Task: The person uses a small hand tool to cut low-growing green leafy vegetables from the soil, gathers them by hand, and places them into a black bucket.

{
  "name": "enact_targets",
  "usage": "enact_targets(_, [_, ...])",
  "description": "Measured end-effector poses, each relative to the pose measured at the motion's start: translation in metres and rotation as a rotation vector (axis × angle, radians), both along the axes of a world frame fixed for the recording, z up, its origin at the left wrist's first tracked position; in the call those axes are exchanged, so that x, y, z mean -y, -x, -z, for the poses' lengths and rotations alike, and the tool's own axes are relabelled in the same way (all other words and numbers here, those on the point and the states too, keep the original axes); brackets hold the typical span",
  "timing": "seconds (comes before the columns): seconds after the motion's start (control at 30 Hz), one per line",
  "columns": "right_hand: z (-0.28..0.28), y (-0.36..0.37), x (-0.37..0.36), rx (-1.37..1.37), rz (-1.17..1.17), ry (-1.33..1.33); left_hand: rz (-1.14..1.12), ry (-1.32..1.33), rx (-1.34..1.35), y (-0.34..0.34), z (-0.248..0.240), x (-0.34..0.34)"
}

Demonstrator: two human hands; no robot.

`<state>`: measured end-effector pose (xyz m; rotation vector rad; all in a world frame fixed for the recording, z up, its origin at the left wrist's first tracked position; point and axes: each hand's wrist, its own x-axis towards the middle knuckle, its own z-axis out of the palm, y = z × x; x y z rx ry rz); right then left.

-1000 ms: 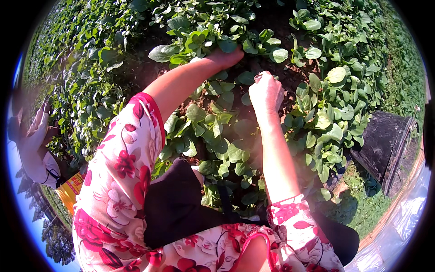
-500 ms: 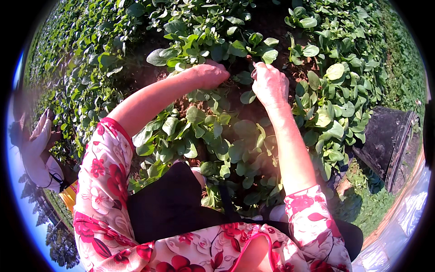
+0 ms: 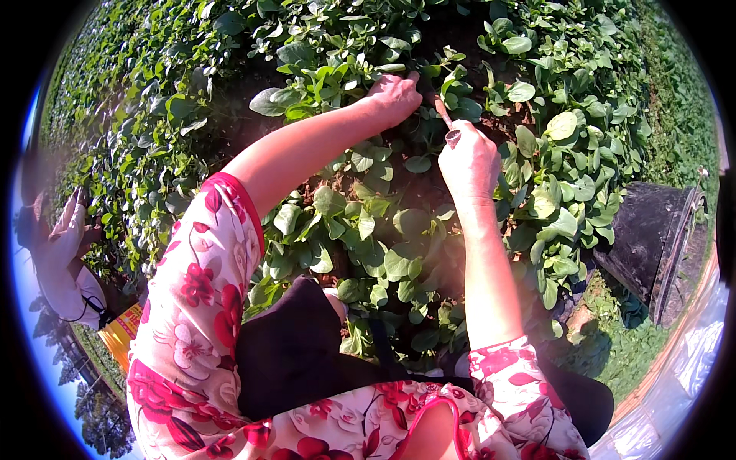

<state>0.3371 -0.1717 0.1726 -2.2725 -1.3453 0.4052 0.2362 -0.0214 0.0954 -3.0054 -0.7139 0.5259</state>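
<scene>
My right hand (image 3: 469, 165) is closed round a small hand tool (image 3: 441, 110) with a narrow, rusty-brown metal shaft and a round hollow end beside the thumb. The tool points up and left toward the soil, and leaves hide its tip. To its left, my left hand (image 3: 395, 100) is curled low among the leaves, next to a leafy green plant (image 3: 333, 84). Whatever its fingers hold is hidden. Another leafy plant (image 3: 458, 88) stands just beyond the tool. Bare brown soil (image 3: 414, 157) shows below the two hands.
Broad-leaved green plants (image 3: 376, 253) grow between my arms and in dense rows on both sides. A black bucket (image 3: 648, 241) lies tilted at the right. Another person in pale clothing (image 3: 61, 261) is at the far left, near a yellow-orange object (image 3: 121, 333). Whitish plastic sheeting (image 3: 682, 391) lies lower right.
My left hand has moved up and right, farther into the plants. The right hand has shifted right and slightly down with the tool, and more of its shaft shows.
</scene>
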Motion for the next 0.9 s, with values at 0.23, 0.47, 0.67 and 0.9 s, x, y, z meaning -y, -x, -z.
enact_targets(0.23, [0.028, 0.013, -0.012, 0.04, 0.005, 0.132, -0.392, 0.114, 0.279, 0.007, 0.054, -0.047])
enact_targets(0.47, [0.026, 0.02, -0.011, -0.183, -0.013, 0.2, 0.104, -0.399, 0.176, 0.021, 0.079, -0.052])
enact_targets(0.67, [0.064, 0.024, -0.062, -0.213, 0.038, 0.099, -0.164, -0.081, 0.002, 0.003, 0.054, -0.049])
enact_targets(0.9, [0.067, -0.002, -0.073, -0.108, -0.061, 0.168, -0.142, -0.14, 0.263, 0.001, 0.057, -0.048])
